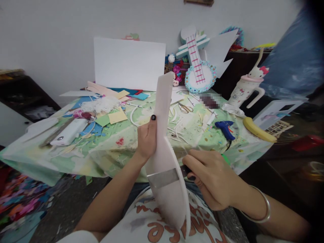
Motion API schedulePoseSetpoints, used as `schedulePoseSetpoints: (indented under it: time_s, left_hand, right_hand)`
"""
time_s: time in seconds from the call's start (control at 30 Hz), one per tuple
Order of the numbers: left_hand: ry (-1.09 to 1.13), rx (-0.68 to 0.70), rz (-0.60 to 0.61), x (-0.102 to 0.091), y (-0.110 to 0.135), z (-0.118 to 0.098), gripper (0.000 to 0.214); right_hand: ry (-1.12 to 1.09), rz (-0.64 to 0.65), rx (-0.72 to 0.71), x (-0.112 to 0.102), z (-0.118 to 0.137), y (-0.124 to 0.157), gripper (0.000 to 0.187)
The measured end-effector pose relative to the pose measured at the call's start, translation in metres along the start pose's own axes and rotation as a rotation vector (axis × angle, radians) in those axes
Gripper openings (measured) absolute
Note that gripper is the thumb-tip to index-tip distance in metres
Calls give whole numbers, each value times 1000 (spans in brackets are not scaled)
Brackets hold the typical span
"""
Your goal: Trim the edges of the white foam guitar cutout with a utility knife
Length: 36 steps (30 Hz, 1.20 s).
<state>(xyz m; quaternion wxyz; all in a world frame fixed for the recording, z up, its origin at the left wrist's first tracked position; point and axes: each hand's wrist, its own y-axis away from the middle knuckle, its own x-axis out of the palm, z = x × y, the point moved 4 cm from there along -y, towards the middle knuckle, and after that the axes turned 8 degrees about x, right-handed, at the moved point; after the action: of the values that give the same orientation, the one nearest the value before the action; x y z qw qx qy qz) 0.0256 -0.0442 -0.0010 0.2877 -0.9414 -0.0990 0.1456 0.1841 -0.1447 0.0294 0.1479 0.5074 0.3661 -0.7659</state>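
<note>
A white foam-board cutout (164,145), with a long neck and a rounded lower end, stands upright in front of me, its lower end against my shirt. My left hand (148,136) grips the neck's left edge, thumb on the face. Beside the curved right edge, my right hand (209,175) is closed round a tool with a dark handle (186,171), mostly hidden by the fingers. Across the board's lower part runs a shiny grey, blade-like strip (163,178), level with that handle. Whether the two are joined is hidden by the board's edge.
On the covered table (121,155) lie a blue glue gun (225,130), scissors (185,107), a banana (259,130), a white power bank (69,131) and paper scraps. A cat-topped tumbler (244,89) stands right. Behind are a decorated toy banjo (199,71) and a white board (129,64).
</note>
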Motion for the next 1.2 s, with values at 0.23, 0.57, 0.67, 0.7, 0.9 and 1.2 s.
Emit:
schedulePoseSetpoints:
  time_s: [0.23,0.57,0.67,0.7,0.9,1.2]
  left_hand:
    - [23,-4,-8,0,-1,1,57]
    - [199,-67,29,2,-1,4,59]
    - [91,-41,-19,0,-1,4,58]
    - [60,-35,-35,-1,-1,4,58]
    - [-6,-2,-34,0,1,-1,56]
    - [153,-46,26,4,1,3,56]
  right_hand:
    - [-16,22,6,1,0,-3,10]
    - [-3,10,40,1,-14,7,11]
    - [0,4,25,1,-13,6,10]
    - [1,1,21,1,-12,5,10]
    - [-6,8,4,-1,-2,-1,14]
    - [-16,19,-2,2,1,-7,15]
